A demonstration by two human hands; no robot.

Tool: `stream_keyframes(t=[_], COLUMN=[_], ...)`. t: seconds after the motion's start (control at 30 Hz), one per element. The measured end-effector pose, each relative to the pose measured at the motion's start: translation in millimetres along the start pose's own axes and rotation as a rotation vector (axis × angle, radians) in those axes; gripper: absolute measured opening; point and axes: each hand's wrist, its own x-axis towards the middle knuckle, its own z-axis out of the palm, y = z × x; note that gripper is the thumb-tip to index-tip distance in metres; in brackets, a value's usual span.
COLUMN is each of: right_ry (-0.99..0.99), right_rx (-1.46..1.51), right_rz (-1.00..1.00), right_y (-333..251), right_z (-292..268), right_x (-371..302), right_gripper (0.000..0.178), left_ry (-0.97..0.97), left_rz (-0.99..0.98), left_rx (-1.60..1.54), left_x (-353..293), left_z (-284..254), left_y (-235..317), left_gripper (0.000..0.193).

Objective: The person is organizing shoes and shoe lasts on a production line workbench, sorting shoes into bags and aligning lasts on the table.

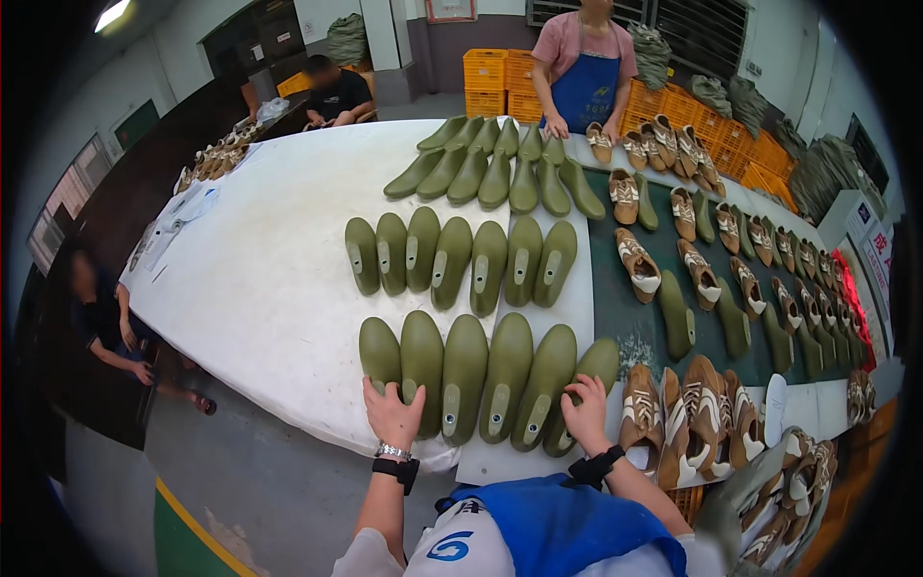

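Green shoe lasts stand side by side in a near row on the white table (260,260). At that row's left end my left hand (392,413) has its fingers curled around the heel end of a shoe last (380,348). My right hand (586,412) grips the heel end of the rightmost shoe last (600,360), its fingers over the top. Between my hands lie several more lasts, such as a middle shoe last (506,361), with holes in their pale heel plates. A second row of shoe lasts (452,264) lies farther off, and a third, doubled row (495,178) beyond it.
To the right, a dark green conveyor belt (630,332) carries brown sneakers (637,262) and lasts. More sneakers (707,409) stand by my right arm, above a filled sack (793,490). A person in a blue apron (586,87) stands opposite; two others sit left. Orange crates (486,77) are stacked behind.
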Motion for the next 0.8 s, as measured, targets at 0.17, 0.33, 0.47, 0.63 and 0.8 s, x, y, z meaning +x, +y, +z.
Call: stream_keyframes(t=[0.17,0.33,0.47,0.63,0.8], right_ry=[0.092,0.069,0.036,-0.315,0.124], right_rx=[-0.044,-0.026,0.196,0.464,0.279], right_rz=[-0.036,-0.034,-0.036,0.131,0.410], right_y=[13,-2,41,46,81], right_z=[-2,-10,-29,-133,-247], right_x=[-2,11,-4,-40,-78], right_gripper=[0.013,0.023,0.043,0.033,0.021], left_ry=[-0.062,-0.199,-0.199,-0.079,-0.231], left_rz=[-0.037,-0.115,0.023,0.248,0.695], left_rx=[-0.021,-0.065,0.094,0.226,-0.345], left_x=[3,-2,0,-7,-48], left_z=[2,6,35,20,4], left_y=[9,9,7,15,135], left_gripper=[0.046,0.052,0.060,0.050,0.042])
